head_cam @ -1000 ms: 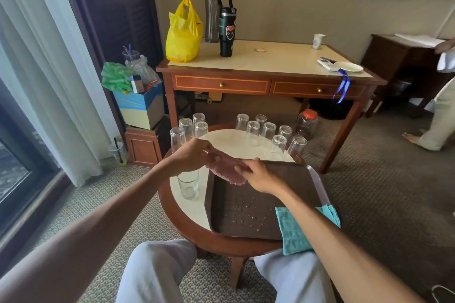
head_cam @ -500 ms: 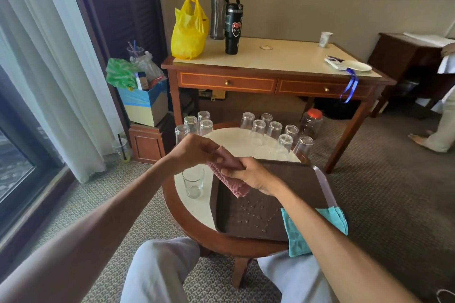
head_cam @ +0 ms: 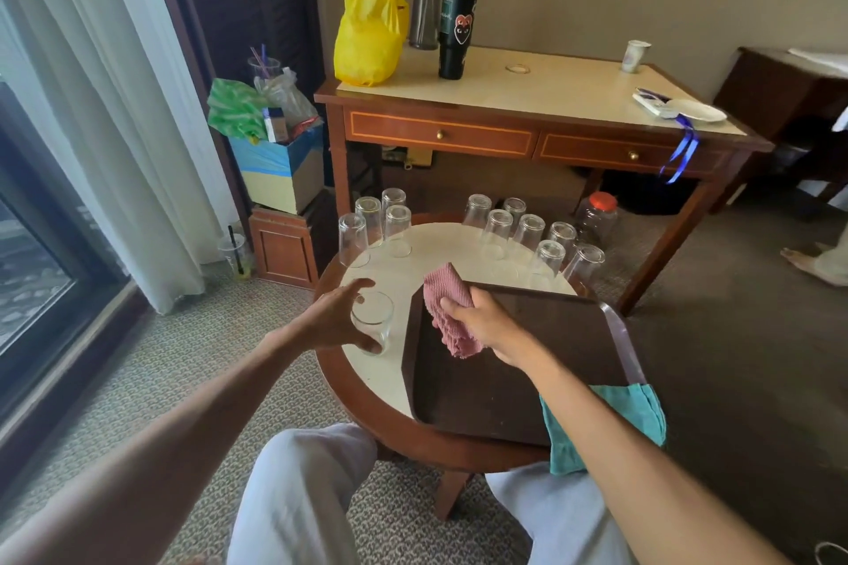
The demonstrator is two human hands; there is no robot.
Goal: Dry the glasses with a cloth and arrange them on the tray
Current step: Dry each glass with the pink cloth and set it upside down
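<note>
Round table point(head_cam: 383, 381) carried the dark tray point(head_cam: 527, 381), no glass on it yet; 11 inverted glasses point(head_cam: 498, 229) drained along the far edge. Left hand point(head_cam: 330, 321) curled round 1 upright glass point(head_cam: 372, 321) beside the tray, presumably to lift it for drying, while the right hand point(head_cam: 486, 326) gripped the pink cloth point(head_cam: 443, 289). 0.5 s before, both hands held the cloth.

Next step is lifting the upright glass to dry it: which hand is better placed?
Left. The left hand curls around the upright glass beside the tray; the right hand grips the pink cloth over the tray.
</note>
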